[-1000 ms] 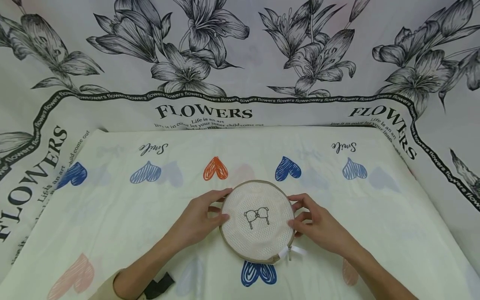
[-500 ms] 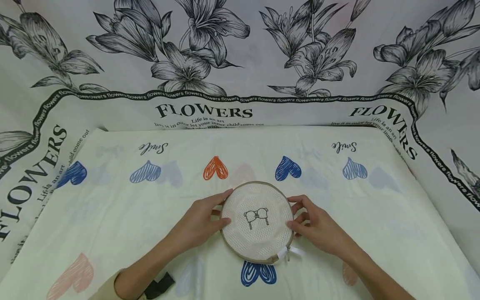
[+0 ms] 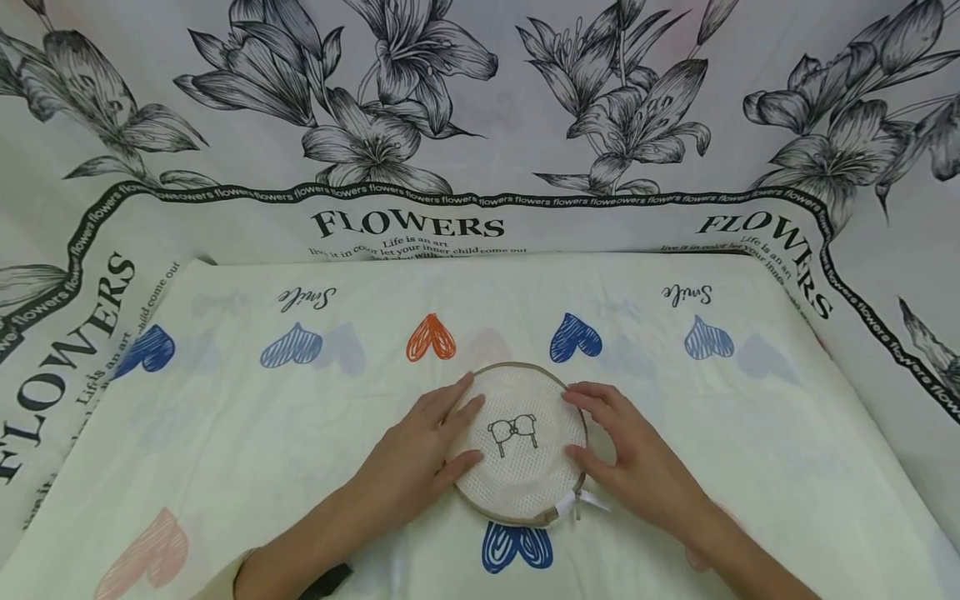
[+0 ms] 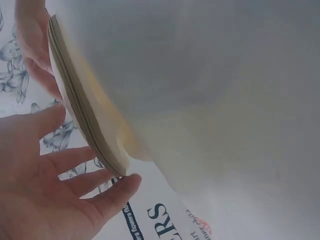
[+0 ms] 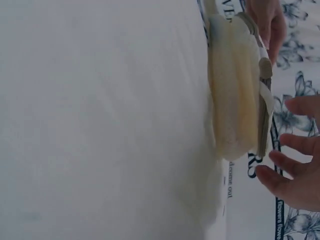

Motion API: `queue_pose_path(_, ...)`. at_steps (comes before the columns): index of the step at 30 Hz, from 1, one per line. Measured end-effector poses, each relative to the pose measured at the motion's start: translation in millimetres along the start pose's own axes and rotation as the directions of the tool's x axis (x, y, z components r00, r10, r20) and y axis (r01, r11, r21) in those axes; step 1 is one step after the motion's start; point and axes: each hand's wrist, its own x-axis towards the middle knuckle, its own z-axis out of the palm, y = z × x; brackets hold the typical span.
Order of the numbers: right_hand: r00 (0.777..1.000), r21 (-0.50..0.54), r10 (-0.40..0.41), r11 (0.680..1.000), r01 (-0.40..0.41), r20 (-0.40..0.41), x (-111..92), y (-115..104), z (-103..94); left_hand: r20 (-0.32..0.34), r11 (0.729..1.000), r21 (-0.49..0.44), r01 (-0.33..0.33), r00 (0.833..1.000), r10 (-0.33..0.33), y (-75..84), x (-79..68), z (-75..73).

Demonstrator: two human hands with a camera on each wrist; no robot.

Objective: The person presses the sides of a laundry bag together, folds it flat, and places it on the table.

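A round white mesh laundry bag [image 3: 517, 483] with a beige zipped rim and a black line drawing on top lies at the front middle of the table. Near its lower right edge hangs a zip pull [image 3: 578, 507] beside a white tag. My left hand [image 3: 411, 458] lies over the bag's left edge, fingers spread and fairly straight. At the right edge, the loosely bent fingertips of my right hand [image 3: 637, 462] overlap the rim. From the side, the left wrist view shows the bag's rim [image 4: 82, 110] with fingertips right at it. In the right wrist view the bag [image 5: 235, 95] has a puffy, yellowish underside.
A cream cloth [image 3: 247, 467] printed with hearts covers the table. Behind it hangs a white flower-print curtain [image 3: 510, 108] with a black lettered band. A black piece [image 3: 327, 581] shows beneath the left forearm.
Both hands have loosened from the bag's sides. The left hand has moved right over its top, and the right hand's fingers have spread wider at the rim. The bag stays in place.
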Motion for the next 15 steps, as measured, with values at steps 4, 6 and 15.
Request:
queue_pose_path(4,0.991,-0.102,-0.135,0.985,0.136,0.020,-0.6,-8.1,4.0,0.014,0.995,0.052,-0.085,0.996,0.085,3.6,0.2,1.7)
queue_pose_path(6,0.983,-0.142,-0.180,0.973,0.183,0.034,-0.7,-10.2,6.7,0.011,0.990,0.073,-0.124,0.992,0.123,4.8,0.3,2.8)
queue_pose_path(15,0.969,-0.225,-0.223,0.944,0.242,0.106,-2.3,-11.9,15.0,0.048,0.971,0.098,-0.220,0.975,0.216,10.3,1.4,7.0)
